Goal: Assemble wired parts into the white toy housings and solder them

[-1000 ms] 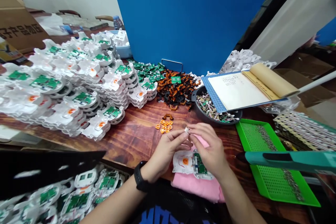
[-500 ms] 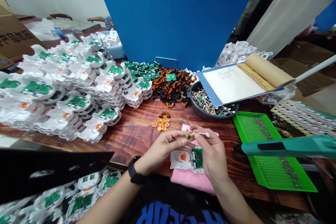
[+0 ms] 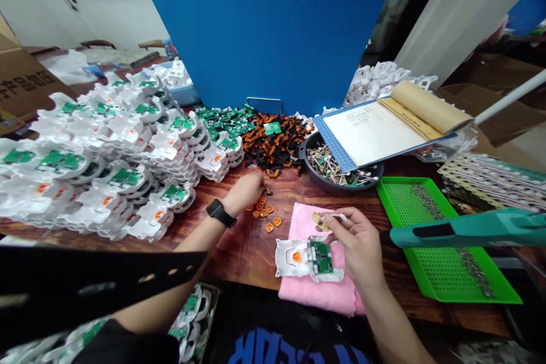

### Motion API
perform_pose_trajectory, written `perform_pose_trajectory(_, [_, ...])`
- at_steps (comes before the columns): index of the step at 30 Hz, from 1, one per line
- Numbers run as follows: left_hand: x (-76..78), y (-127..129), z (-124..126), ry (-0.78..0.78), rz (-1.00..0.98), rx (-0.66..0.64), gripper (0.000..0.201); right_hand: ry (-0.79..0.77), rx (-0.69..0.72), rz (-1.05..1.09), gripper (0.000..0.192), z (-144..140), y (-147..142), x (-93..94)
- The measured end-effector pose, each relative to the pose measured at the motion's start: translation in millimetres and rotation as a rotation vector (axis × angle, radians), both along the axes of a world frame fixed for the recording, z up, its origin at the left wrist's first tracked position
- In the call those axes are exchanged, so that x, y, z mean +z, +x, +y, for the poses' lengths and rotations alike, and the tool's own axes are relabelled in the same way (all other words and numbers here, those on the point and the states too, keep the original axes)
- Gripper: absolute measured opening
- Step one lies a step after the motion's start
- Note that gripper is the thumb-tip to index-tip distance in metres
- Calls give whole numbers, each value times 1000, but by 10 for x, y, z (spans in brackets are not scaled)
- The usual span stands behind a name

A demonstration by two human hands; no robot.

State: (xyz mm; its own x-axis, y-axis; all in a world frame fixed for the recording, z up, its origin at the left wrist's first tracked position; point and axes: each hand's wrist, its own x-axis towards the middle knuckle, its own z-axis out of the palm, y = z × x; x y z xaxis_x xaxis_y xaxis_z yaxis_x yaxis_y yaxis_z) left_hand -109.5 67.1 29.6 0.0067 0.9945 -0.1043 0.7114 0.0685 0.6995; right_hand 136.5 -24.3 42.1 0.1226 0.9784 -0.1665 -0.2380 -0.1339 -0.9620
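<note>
Between the fingertips of my right hand (image 3: 362, 243) is a small tan circuit board (image 3: 321, 222) with a white-plugged cable, held above a pink cloth (image 3: 313, 296). On that cloth lies an open white plastic housing (image 3: 285, 257), with an orange piece in its left part and a green circuit board (image 3: 322, 259) in its right part. My left hand (image 3: 249, 189) reaches forward over the table beside several loose orange pieces (image 3: 269, 227) and a small black-and-orange part (image 3: 268, 192). Its fingers are turned away and hidden, so any grip there does not show.
Stacked white housings (image 3: 140, 153) fill the left side. Behind are piles of green boards (image 3: 224, 122) and black-and-orange parts (image 3: 273, 151). To the right are a dark bowl of cables (image 3: 322, 162), a clipboard (image 3: 375, 133), a green tray (image 3: 447, 287) and a teal electric screwdriver (image 3: 469, 228).
My left hand has let go of the small circuit board and moved forward to the orange pieces, which are more spread out. My right hand keeps the board, slightly further right.
</note>
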Motion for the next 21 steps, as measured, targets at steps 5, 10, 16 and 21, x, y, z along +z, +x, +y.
perform_pose_trajectory(5, [128,62,-132,-56,-331,34,17,-2,-59,44,38,47,-46,-10])
perform_pose_trajectory(10, [328,287,-451,-180,-678,22,31,-4,-85,15,26,121,-125,-51])
perform_pose_trajectory(16, [378,578,-739,-349,-1097,132,28,122,-104,-120,14,96,-259,10])
perform_pose_trajectory(21, [355,668,-808,-345,-1167,174,29,138,-68,-129,12,13,-321,32])
